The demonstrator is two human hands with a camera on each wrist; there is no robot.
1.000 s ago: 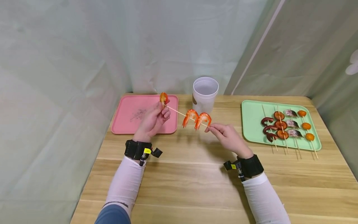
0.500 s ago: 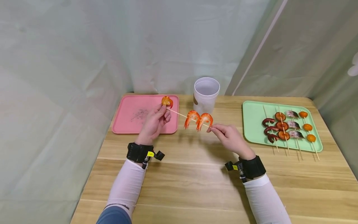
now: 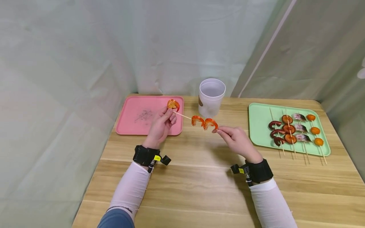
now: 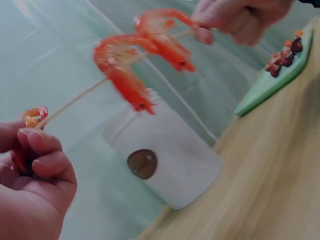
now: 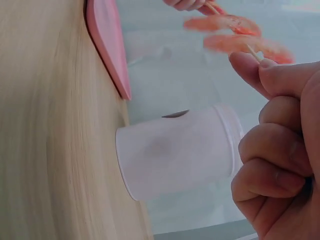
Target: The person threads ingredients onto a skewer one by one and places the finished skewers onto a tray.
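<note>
My left hand point(image 3: 160, 126) pinches a shrimp point(image 3: 173, 104) between thumb and fingers, over the pink tray's right side. At that shrimp meets one end of a thin wooden skewer point(image 3: 182, 115); how deep the tip goes is hidden. Thumb and forefinger of my right hand point(image 3: 236, 141) pinch the skewer's other end. Two curled orange-red shrimps point(image 4: 120, 70) are threaded on it close to the right hand, touching each other. In the right wrist view the right hand's other fingers point(image 5: 272, 145) are curled in, and the skewer's end point(image 5: 254, 51) shows at the fingertips.
A white cup point(image 3: 210, 104) stands behind the skewer at the table's back edge. The pink tray point(image 3: 131, 123) lies at the left. On the right, a green tray point(image 3: 258, 126) bears several loaded skewers, with octopus-like pieces, round brown slices, fish-like pieces and orange balls.
The left hand has shifted slightly right, and its shrimp has turned to lie flatter over the skewer's end. The two threaded shrimps have tilted up around the skewer. Both hands keep their grip.
</note>
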